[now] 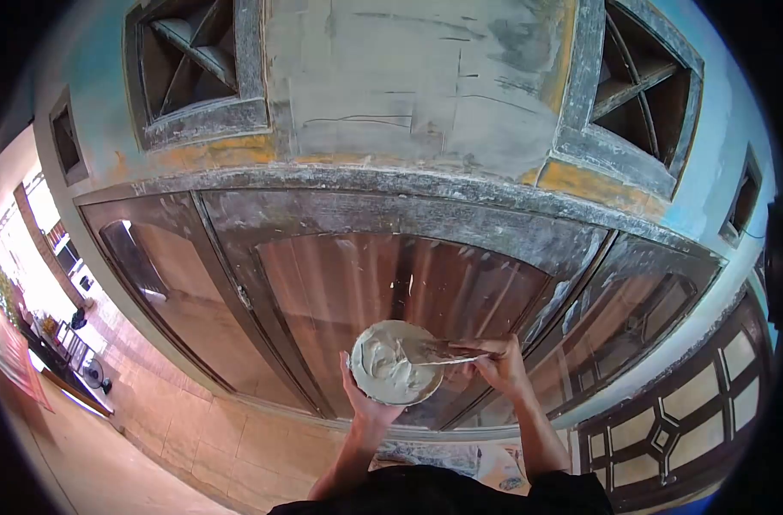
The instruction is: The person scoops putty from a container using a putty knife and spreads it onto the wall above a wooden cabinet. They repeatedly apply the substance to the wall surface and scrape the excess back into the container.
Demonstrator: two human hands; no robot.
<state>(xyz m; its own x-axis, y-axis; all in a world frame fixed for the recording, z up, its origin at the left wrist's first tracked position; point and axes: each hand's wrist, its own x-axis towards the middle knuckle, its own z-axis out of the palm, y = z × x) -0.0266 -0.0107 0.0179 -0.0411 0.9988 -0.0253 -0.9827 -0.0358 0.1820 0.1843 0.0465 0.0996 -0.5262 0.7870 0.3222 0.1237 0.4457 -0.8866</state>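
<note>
My left hand [371,402] is wrapped around the lower left side of a round bowl [436,390], holding it up in front of me. Inside the bowl lies a thick, off-white paste [389,365] like putty, with a swirled surface. Closed around the handle of a putty knife [447,360] is my right hand [499,364], to the right of the bowl. The knife's blade reaches over the rim to the paste, and I cannot make out its tip clearly.
Ahead stand brown framed doors with glass panes [348,292] under a worn lintel [391,206]. Above is a grey patched wall [417,94] between two square vent openings [644,86]. A tiled floor [211,438] extends left toward a fan [95,373]. Lower right is a patterned grille [666,429].
</note>
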